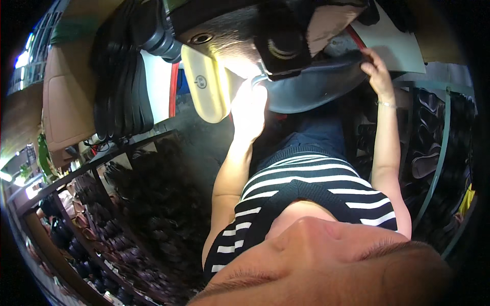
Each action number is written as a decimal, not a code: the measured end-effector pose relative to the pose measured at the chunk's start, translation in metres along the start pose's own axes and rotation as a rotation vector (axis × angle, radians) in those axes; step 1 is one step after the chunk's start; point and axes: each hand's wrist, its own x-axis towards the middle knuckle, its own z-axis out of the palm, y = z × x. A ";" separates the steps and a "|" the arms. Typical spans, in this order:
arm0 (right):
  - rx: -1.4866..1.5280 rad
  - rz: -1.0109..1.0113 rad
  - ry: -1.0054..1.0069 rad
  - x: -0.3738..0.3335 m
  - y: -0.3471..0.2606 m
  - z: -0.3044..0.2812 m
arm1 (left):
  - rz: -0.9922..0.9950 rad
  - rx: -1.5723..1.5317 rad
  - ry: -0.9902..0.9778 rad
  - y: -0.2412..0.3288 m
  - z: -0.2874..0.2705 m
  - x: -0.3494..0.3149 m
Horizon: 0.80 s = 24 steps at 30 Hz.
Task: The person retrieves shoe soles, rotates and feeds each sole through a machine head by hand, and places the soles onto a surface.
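A dark grey, smooth curved panel [316, 89] lies under the head of a black machine [229, 35], its rounded edge bowing toward me. My left hand [249, 109] is at the panel's left end, right by the machine's bright lamp. Glare washes out most of that hand, but thumb and fingertip close on the panel's edge. At the panel's far right end my right hand [378, 74] pinches the rim between thumb and fingers. Left of my left hand hangs a pale yellow oblong part [206, 84] with a small dark mark, attached beside the machine.
Several long black strap-like pieces [122, 86] hang at the left, beside a beige panel [66, 97]. White boards with red edging [172, 94] flank the machine. Racks full of dark pieces [102, 219] fill the lower left. More dark pieces [426, 137] stand on shelving at the right.
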 end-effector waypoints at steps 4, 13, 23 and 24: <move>-0.072 -0.126 -0.177 0.042 -0.049 0.006 | -0.237 -0.633 -0.139 -0.003 -0.014 -0.007; -0.414 -0.334 -0.242 0.005 -0.112 0.107 | -0.081 -0.857 -0.050 -0.062 -0.091 0.000; -0.640 -0.686 -0.264 0.014 -0.109 0.160 | -0.532 -0.152 -0.521 -0.119 -0.130 -0.023; -0.628 -0.661 -0.309 0.020 -0.104 0.160 | -0.544 -0.009 -0.628 -0.092 -0.105 -0.019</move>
